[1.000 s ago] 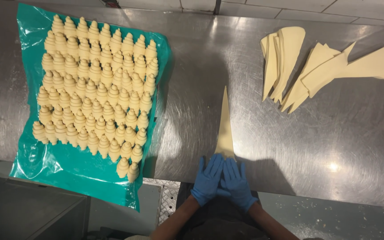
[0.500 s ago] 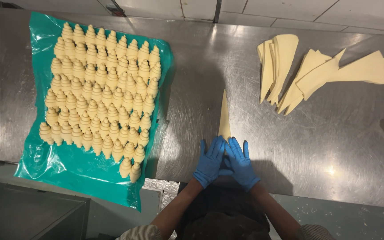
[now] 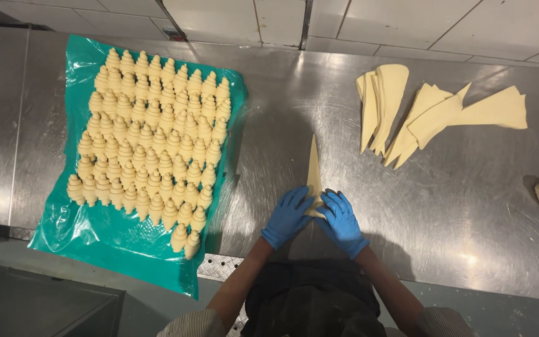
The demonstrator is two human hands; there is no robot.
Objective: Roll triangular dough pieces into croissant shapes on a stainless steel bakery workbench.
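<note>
— Steel table, tiled wall behind. What do I have?
— My left hand and right hand, gloved, fingers spread, press flat on the wide end of the dough triangle. I'd roll evenly, light pressure; it's soft, matte.
— Around it?
— Ridged rolls on green film, flat triangles far right

Pale dough triangle lies flat, tip pointing away
</note>
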